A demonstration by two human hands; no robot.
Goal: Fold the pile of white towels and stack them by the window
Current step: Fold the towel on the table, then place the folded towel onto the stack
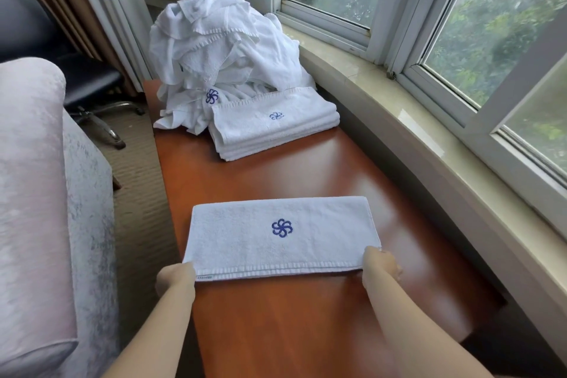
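A broad strip of bare table (306, 175) was left open between the folded towel (276, 236) at the near end and the stack of folded towels (273, 126) farther along. The far end was blocked by that stack and by the tall pile of unfolded towels (221, 49) touching it behind. Passage was bounded on the right by the window sill (429, 120) and on the left by the sofa arm (33, 193).

We cannot read the small label (205, 278) on the folded towel (245, 242). The tabletop (306, 331) runs off the bottom edge, and the pile (214, 49) hides its far end.
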